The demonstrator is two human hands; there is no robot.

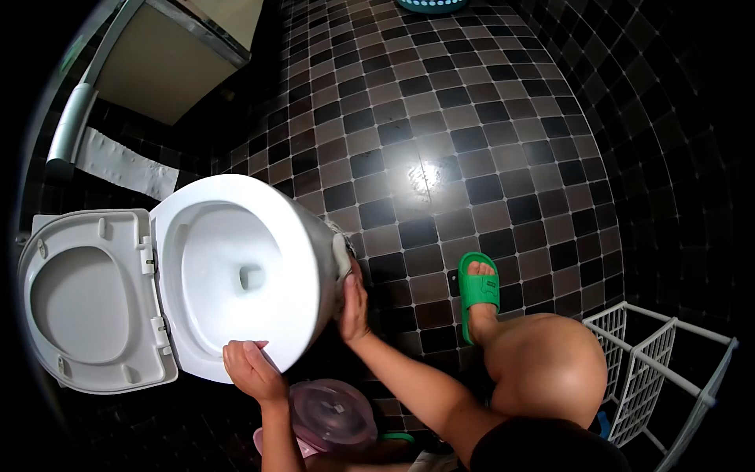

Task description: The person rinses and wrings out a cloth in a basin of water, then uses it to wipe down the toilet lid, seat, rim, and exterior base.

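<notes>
A white toilet bowl [303, 315] stands at the left with its seat and lid [94, 377] raised; some water shows at the bottom. My left hand [255, 370] rests on the bowl's near rim, its fingers curled around the edge. Against the outer front of the bowl, my right hand [354, 307] presses a pale cloth [341, 256]. The fingers lie along the cloth, and part of it is hidden behind them and the bowl's curve. Below the bowl, close to my left wrist, is a pink bin with a translucent lid [334, 409].
Toilet paper [130, 165] hangs from a holder at the upper left, below a pale cabinet [173, 63]. Dark checkered tiles [421, 228] cover the floor. My foot wears a green slipper [480, 291]. A white rack [645, 354] stands at the right, and a teal basket [431, 5] at the top.
</notes>
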